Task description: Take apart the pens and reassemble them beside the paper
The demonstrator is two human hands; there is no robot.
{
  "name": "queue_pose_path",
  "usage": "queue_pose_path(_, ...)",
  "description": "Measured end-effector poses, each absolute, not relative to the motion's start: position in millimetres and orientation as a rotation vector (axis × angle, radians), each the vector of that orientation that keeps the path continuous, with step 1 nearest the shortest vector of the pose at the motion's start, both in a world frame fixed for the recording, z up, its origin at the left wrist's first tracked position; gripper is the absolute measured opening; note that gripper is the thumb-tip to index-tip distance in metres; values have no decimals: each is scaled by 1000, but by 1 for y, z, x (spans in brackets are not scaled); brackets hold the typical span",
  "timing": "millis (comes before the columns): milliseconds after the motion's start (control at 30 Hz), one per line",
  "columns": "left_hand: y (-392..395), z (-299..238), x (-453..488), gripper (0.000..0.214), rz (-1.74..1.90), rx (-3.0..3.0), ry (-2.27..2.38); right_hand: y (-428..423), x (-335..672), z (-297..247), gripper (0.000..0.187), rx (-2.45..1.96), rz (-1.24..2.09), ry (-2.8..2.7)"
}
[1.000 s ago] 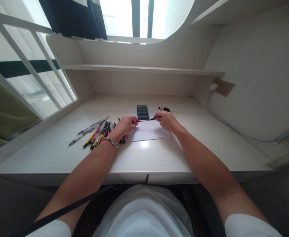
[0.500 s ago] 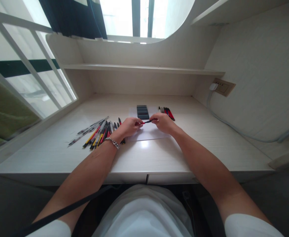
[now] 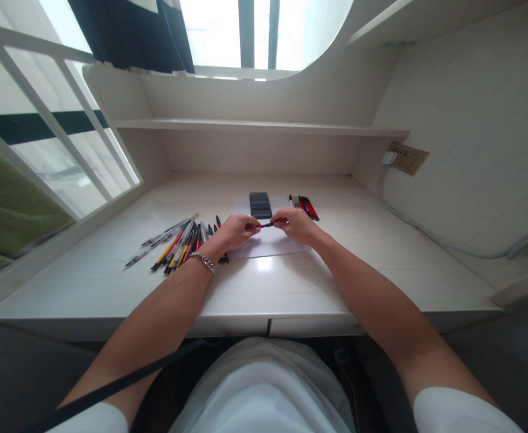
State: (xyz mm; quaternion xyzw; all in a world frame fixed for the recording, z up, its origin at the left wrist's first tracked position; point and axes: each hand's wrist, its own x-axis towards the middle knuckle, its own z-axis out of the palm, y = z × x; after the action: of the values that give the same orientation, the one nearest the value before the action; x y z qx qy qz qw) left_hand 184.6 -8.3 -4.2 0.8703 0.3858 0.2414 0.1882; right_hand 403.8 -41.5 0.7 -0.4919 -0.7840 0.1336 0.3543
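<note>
Between my two hands lies a slim red-and-black pen [image 3: 266, 225], held level above a white paper sheet [image 3: 273, 243]. My left hand [image 3: 237, 231] pinches the red end, fingers closed. The black end is gripped in the closed fingers of my right hand [image 3: 296, 222]. Just beyond the hands a dark flat case [image 3: 260, 205] rests at the top of the sheet; something reddish shows on it. My fingers partly hide both ends of the pen.
Left of my hands several loose pens and pen parts [image 3: 180, 243] fan out, with thin clear refills or tubes [image 3: 160, 238] beyond. A row of pens [image 3: 306, 206] lies behind my right hand. A shelf [image 3: 259, 125] spans the back; a cable [image 3: 430, 236] runs along the right wall.
My right hand has shifted slightly, and a little less of the pen's black part shows between the hands. Both hands keep their grip on it.
</note>
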Motion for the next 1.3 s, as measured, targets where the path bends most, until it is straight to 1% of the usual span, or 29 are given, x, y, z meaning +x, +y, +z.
queue_pose_path(167,-7,-5,185,22,730,2437,1086,-44,398,2,22,-1381,485,-2017)
queue_pose_path(333,-7,-5,185,24,666,2446,1063,-45,396,3,26,-1441,472,-2057)
queue_pose_path(500,-7,-5,185,31,595,2459,1093,-45,400,5,14,-1319,290,-2066)
queue_pose_path(600,-8,-4,185,32,602,2459,1080,-44,402,4,13,-1276,257,-2058)
queue_pose_path(700,-9,-4,185,30,642,2469,1058,-44,402,2,14,-1292,280,-2067)
queue_pose_path(867,-9,-4,186,26,652,2431,1061,-46,397,1,23,-1406,407,-2049)
queue_pose_path(1000,-8,-4,186,29,608,2451,1087,-46,397,3,16,-1355,346,-2082)
queue_pose_path(1133,-7,-4,186,31,612,2444,1098,-44,401,3,16,-1300,287,-2069)
queue_pose_path(1233,-7,-4,185,29,638,2441,1068,-44,401,2,16,-1328,356,-2075)
queue_pose_path(1300,-6,-5,184,28,659,2430,1065,-45,400,1,18,-1369,432,-2072)
